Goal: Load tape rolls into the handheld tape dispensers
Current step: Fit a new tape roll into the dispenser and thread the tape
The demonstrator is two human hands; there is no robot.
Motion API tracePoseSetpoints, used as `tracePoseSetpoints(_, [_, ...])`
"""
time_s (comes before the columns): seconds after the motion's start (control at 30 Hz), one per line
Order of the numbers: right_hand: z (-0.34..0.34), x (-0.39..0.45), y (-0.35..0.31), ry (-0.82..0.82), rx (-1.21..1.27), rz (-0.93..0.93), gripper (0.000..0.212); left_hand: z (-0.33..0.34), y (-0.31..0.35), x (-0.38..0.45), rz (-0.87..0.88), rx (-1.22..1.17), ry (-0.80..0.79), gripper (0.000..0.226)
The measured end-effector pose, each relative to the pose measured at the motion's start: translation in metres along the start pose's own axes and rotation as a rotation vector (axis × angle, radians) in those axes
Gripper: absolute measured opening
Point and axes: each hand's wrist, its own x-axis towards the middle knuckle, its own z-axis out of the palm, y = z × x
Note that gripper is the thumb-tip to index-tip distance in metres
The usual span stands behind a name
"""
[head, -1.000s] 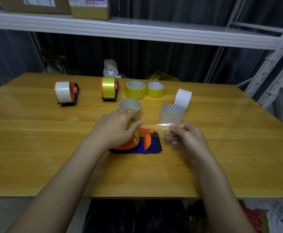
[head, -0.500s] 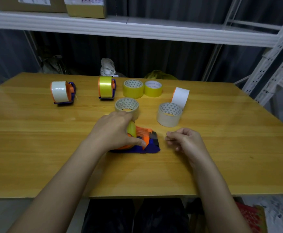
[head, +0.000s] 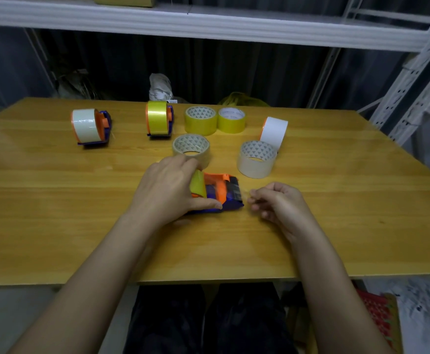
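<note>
A blue and orange tape dispenser [head: 228, 192] lies on the wooden table [head: 55, 213] in front of me, with a yellow tape roll [head: 198, 185] seated in it. My left hand [head: 168, 190] covers the roll and grips the dispenser, thumb along its near side. My right hand [head: 278, 205] hovers just right of the dispenser's cutter end, fingers curled, thumb and fingertips pinched on a faint clear tape strip [head: 246, 198]. Two loaded dispensers stand at the back: one with white tape [head: 91, 126], one with yellow tape [head: 159, 118].
Loose rolls lie behind the dispenser: two yellow ones [head: 200, 120] [head: 231, 120], a tan one [head: 191, 149] touching my left fingers, a pale one [head: 257, 159] and an upright white one [head: 274, 131]. A white shelf [head: 208, 24] overhangs the table's back.
My right hand, which held a strip pulled out up and to the right, came down close to the cutter end. My left thumb slid down along the dispenser's side.
</note>
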Motion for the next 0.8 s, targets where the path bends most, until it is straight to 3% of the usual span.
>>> tracePoseSetpoints(0.33, [0.002,0.001,-0.003,0.005,0.036,0.005,0.019,0.018,-0.004,-0.006,0.099,0.063,0.278,0.077])
tracePoseSetpoints(0.8, [-0.001,0.01,-0.009,0.029,0.035,-0.013,0.013,0.026,-0.007,-0.009,0.168,0.05,0.404,0.073])
